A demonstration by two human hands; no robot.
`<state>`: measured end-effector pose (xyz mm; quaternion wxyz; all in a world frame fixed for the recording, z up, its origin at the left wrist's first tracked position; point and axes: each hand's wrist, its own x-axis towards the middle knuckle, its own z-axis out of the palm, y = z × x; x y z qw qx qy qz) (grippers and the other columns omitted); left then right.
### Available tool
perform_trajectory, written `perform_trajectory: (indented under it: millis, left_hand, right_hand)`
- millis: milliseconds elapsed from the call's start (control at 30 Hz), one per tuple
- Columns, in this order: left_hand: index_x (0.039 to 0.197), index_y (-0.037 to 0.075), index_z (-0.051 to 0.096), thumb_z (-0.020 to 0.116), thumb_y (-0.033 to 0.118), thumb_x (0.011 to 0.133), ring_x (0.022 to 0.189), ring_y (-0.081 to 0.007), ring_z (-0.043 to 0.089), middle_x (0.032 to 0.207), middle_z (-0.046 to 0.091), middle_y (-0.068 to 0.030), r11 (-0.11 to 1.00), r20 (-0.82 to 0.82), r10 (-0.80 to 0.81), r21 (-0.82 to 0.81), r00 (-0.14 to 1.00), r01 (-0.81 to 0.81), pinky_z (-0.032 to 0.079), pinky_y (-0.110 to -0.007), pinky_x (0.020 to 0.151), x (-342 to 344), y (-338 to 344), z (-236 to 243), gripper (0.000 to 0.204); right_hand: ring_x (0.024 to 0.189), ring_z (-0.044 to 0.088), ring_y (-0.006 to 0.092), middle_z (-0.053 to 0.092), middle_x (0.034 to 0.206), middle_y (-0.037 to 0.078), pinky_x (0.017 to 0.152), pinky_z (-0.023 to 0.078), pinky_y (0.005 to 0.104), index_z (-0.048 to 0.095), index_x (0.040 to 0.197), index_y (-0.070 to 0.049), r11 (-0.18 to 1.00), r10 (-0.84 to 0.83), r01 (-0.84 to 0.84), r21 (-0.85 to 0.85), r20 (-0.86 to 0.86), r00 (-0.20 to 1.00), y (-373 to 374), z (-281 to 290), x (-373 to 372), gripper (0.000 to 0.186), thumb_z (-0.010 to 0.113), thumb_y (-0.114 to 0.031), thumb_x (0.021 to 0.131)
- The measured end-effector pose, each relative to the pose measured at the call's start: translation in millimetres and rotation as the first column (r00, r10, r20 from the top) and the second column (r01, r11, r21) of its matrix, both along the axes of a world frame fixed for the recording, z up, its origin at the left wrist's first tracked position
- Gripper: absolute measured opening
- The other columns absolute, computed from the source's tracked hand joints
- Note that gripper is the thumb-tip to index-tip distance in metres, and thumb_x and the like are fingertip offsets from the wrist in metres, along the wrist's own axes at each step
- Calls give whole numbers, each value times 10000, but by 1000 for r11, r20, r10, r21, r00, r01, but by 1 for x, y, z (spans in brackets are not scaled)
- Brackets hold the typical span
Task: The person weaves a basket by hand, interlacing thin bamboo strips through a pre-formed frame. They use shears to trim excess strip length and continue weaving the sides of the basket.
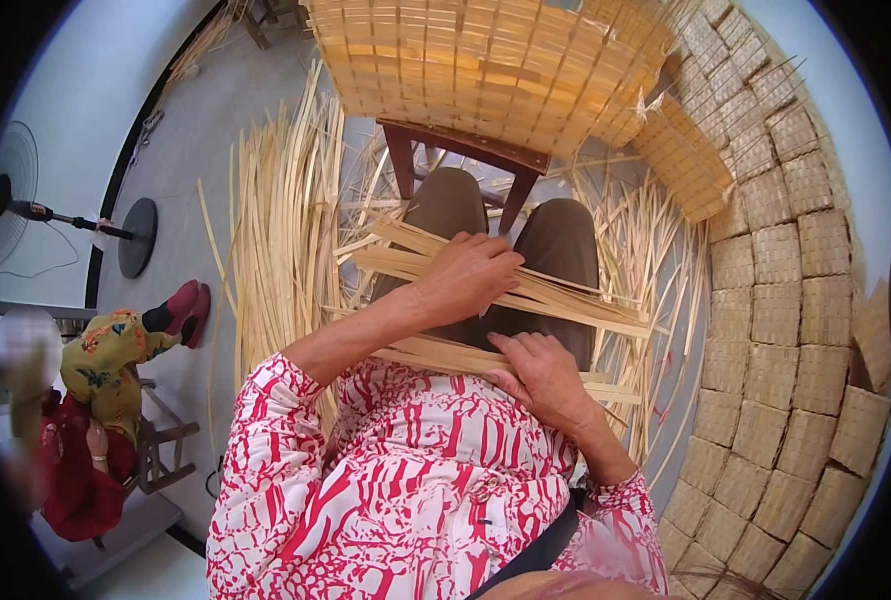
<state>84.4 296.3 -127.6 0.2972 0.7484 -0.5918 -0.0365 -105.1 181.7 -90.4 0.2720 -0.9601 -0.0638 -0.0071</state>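
Here, the left hand [471,270] is curling its fingers over an upper bundle [581,308] of pale flat strips, though whether they are closing tightly underneath cannot be told. Nearer the body, the right hand [548,375] is gripping a lower bundle [431,353] between thumb and fingers. Both bundles are lying crosswise over the brown trousers [448,200] on the lap. More strips are covering the floor: a long pile [286,230] at left, a looser scatter [656,240] at right. Ahead, a yellow woven piece [486,70] is sitting over a reddish-brown bench [466,142]. Farther right, woven blocks [776,340] are standing stacked along the wall; at far left, another person [116,370] is sitting near a fan [138,238].
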Motion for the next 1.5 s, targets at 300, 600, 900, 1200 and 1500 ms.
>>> perform_trajectory:
  millis: [300,600,900,1200,1500]
  left_hand:
    - [911,74,732,682,162,847,830,-346,669,872,692,-149,985,-307,-11,160,952,64,518,-443,727,22,-12,2,120]
    - [944,79,727,669,186,866,823,-359,666,887,697,-142,992,-261,-56,94,964,83,526,-451,709,14,-13,12,145]
    - [918,102,693,631,241,896,805,-363,658,853,680,-137,991,-95,-98,82,991,106,531,-463,691,20,-25,-3,154]
    - [1279,83,589,654,438,896,959,-392,653,1059,679,-205,938,-157,-113,310,981,158,517,-461,804,34,8,21,526]
    - [1457,84,406,814,382,710,1261,-370,481,1393,497,-154,956,167,-224,229,960,183,374,-464,1046,1,6,34,901]
  right_hand:
    - [960,600,333,643,1052,139,858,456,418,633,1151,-46,993,-100,91,78,134,986,-18,22,-4,311,676,-183,876]
    - [1076,576,343,642,1111,160,937,421,420,628,1179,-61,907,-315,371,-202,261,913,-86,27,2,350,694,-167,852]
    - [777,656,354,660,823,177,688,510,407,663,931,-18,936,-351,352,5,71,933,-117,-9,-3,94,631,-67,858]
    - [972,655,255,693,1043,133,864,491,334,662,1147,-12,922,-385,373,108,132,914,-137,3,-5,262,611,-190,961]
    - [940,628,104,694,978,26,849,490,251,676,1149,-25,588,-674,670,454,-183,716,-236,-62,-81,261,587,-223,1004]
